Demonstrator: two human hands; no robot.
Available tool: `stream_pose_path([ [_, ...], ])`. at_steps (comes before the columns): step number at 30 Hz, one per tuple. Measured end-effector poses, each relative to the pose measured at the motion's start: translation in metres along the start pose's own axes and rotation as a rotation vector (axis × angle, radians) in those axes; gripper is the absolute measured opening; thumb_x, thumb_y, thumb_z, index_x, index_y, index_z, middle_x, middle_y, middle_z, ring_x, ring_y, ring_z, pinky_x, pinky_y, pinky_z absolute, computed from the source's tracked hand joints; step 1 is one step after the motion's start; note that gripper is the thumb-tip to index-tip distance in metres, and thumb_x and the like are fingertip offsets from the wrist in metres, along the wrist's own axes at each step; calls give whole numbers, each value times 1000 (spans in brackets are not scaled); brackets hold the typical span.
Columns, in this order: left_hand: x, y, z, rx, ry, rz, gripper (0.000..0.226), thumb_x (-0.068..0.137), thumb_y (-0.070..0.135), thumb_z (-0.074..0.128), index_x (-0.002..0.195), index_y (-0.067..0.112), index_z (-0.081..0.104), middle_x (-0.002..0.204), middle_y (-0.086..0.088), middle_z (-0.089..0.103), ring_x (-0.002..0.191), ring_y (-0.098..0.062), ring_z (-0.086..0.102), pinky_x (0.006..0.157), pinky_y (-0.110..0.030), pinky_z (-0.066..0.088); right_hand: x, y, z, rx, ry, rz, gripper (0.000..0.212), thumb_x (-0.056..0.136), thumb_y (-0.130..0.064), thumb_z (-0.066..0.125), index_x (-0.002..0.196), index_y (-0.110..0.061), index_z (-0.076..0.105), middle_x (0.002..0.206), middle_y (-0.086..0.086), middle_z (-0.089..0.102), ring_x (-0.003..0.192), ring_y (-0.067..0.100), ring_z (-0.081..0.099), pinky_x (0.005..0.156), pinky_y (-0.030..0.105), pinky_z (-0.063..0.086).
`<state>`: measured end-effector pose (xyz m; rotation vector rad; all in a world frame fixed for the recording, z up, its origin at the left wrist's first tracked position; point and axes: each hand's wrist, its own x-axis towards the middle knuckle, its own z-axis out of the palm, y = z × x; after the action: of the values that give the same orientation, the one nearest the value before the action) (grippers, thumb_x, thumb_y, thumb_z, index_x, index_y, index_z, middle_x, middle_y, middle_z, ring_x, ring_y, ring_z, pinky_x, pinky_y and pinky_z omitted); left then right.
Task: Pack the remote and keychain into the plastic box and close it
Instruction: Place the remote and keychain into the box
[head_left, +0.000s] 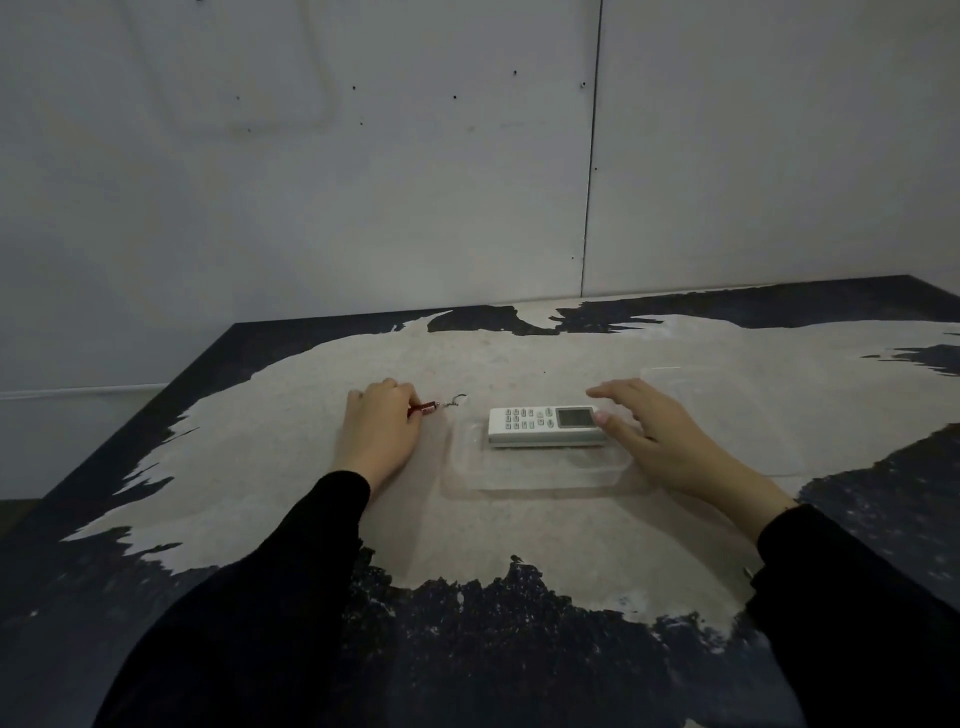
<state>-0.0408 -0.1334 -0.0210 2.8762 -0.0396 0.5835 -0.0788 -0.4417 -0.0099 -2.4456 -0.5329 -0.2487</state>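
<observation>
A white remote (545, 425) with a grey screen lies lengthwise inside the clear plastic box (540, 475) at the table's middle. My right hand (649, 431) hovers just right of the remote with fingers spread, thumb tip near its screen end. Left of the box, my left hand (382, 428) rests on the table with its fingers closed on the small red keychain (428, 408); the keychain's metal ring sticks out toward the box. A clear lid (727, 415) lies flat to the right of the box, behind my right hand.
The table (291, 467) is worn, pale in the middle and dark blue at its edges. A grey wall (363, 182) stands right behind it. The table's left edge drops off to the floor.
</observation>
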Motion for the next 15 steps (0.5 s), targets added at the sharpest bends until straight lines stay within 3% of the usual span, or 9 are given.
stream_pose_path([
  [4, 8, 19, -22, -197, 63, -19, 6, 82, 22, 59, 83, 18, 64, 86, -3, 69, 83, -25, 62, 84, -39, 44, 1, -1, 0, -15, -1, -6, 34, 93, -30, 48, 125, -17, 53, 129, 5, 52, 117, 17, 49, 94, 22, 34],
  [8, 5, 56, -46, -383, 17, 152, 8, 81, 20, 62, 86, 16, 66, 79, 2, 64, 73, -20, 58, 75, -35, 48, -1, -3, -2, -37, 42, -18, 34, 92, -27, 51, 124, -16, 53, 128, 5, 54, 118, 19, 50, 98, 27, 36],
  [12, -7, 89, -53, -429, -29, 336, 9, 82, 18, 62, 90, 16, 67, 80, 3, 63, 73, -17, 58, 74, -31, 48, -1, -6, -3, -46, 44, -12, 35, 92, -26, 52, 126, -17, 52, 129, 5, 55, 118, 20, 51, 100, 33, 38],
  [15, -17, 103, -49, -409, -143, 423, 11, 82, 19, 63, 90, 15, 68, 83, -1, 66, 75, -17, 59, 76, -32, 48, 0, -5, -2, -42, 32, -4, 36, 92, -24, 51, 127, -16, 51, 128, 6, 55, 116, 20, 52, 97, 28, 38],
])
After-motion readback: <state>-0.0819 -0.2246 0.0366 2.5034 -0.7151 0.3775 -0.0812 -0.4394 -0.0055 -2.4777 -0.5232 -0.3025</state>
